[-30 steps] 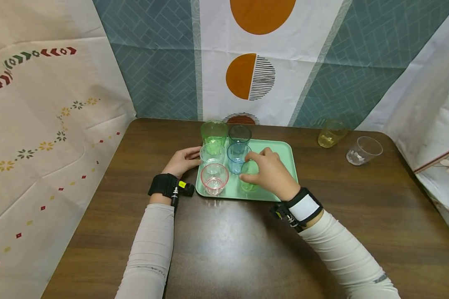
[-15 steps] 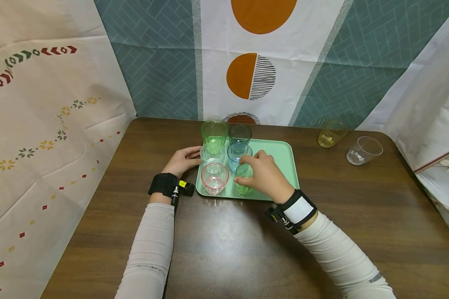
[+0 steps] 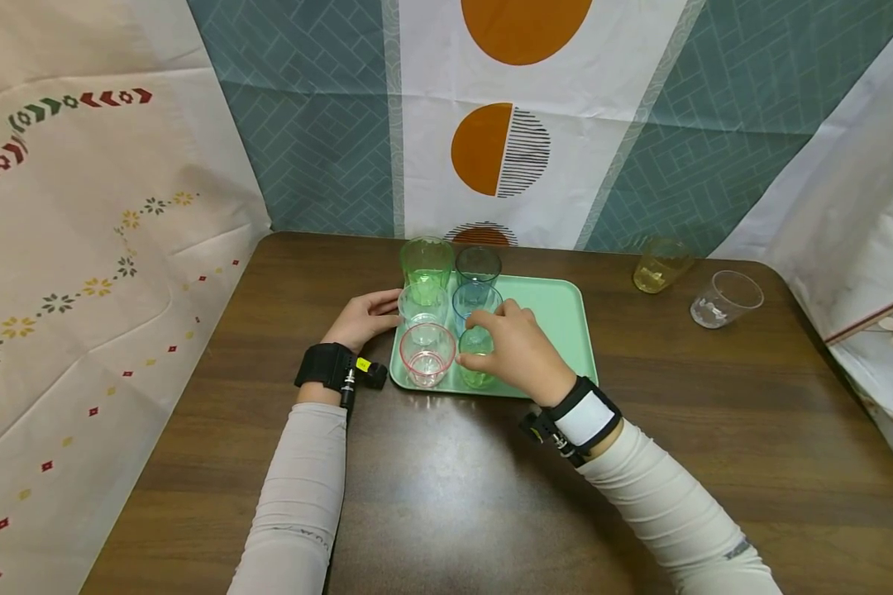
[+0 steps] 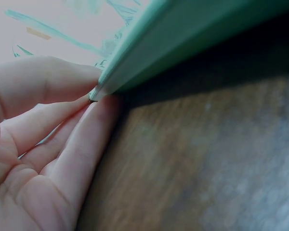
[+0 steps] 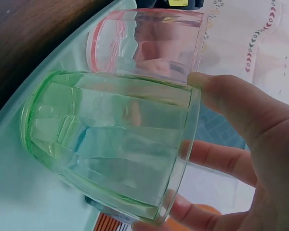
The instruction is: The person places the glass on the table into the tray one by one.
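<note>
On the light green tray (image 3: 561, 326) stand several see-through tumblers. My right hand (image 3: 527, 351) grips a small light green tumbler (image 5: 111, 139) by its rim, thumb on one side and fingers on the other. Its base is at the tray surface near the front edge. Close beside it is a pink-rimmed tumbler (image 3: 427, 357). Behind it stands a blue tumbler (image 3: 470, 304). My left hand (image 3: 360, 324) pinches the left edge of the tray, as the left wrist view shows. A colourless tumbler (image 3: 422, 304) stands near those fingers.
A larger green tumbler (image 3: 427, 263) and a dark grey tumbler (image 3: 479, 263) occupy the tray's back left. On the brown wooden table (image 3: 677, 413), a yellow tumbler (image 3: 653, 274) and another colourless tumbler (image 3: 710, 311) are at the back right. Patterned cloths hang around the table.
My right hand has slid the light green tumbler leftward along the tray, up beside the pink-rimmed one. The left hand has stayed at the tray's edge.
</note>
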`<action>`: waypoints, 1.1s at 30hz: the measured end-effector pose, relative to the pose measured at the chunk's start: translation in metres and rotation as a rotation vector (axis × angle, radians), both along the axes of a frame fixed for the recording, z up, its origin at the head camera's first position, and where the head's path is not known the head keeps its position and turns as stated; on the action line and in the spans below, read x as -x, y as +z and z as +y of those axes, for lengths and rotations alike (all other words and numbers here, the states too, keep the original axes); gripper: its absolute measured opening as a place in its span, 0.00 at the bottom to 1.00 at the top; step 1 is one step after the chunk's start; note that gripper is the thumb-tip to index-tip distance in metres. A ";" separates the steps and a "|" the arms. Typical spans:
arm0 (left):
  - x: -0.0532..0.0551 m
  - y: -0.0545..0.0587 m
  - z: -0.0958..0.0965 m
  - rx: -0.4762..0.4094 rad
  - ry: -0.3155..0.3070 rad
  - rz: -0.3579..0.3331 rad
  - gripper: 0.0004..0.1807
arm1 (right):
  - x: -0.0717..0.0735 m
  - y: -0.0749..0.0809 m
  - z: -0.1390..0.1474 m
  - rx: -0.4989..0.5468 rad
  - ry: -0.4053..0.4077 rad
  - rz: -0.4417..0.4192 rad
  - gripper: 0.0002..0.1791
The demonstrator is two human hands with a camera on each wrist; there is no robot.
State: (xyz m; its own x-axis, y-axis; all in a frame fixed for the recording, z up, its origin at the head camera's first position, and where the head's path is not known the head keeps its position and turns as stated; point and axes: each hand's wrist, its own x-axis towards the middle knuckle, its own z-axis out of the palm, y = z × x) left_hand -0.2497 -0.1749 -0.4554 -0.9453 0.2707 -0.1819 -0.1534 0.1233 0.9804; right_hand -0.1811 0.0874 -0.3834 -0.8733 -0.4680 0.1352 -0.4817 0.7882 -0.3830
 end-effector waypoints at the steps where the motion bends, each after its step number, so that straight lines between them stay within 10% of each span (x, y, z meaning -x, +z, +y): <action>1: 0.000 0.000 0.000 0.000 -0.001 0.001 0.31 | 0.000 0.000 -0.001 -0.001 0.000 0.003 0.26; 23: 0.001 0.001 0.000 0.007 -0.001 0.012 0.30 | -0.004 -0.001 -0.003 -0.015 -0.032 0.027 0.29; 33: 0.008 -0.017 -0.002 0.019 0.015 0.025 0.30 | -0.004 -0.002 -0.002 -0.002 -0.035 0.026 0.31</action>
State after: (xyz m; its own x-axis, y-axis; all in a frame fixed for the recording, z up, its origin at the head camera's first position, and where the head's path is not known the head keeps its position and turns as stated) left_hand -0.2581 -0.1769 -0.4726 -0.9536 0.2527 -0.1636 -0.1314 0.1398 0.9814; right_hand -0.1770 0.0852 -0.3857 -0.8856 -0.4370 0.1569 -0.4630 0.8056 -0.3696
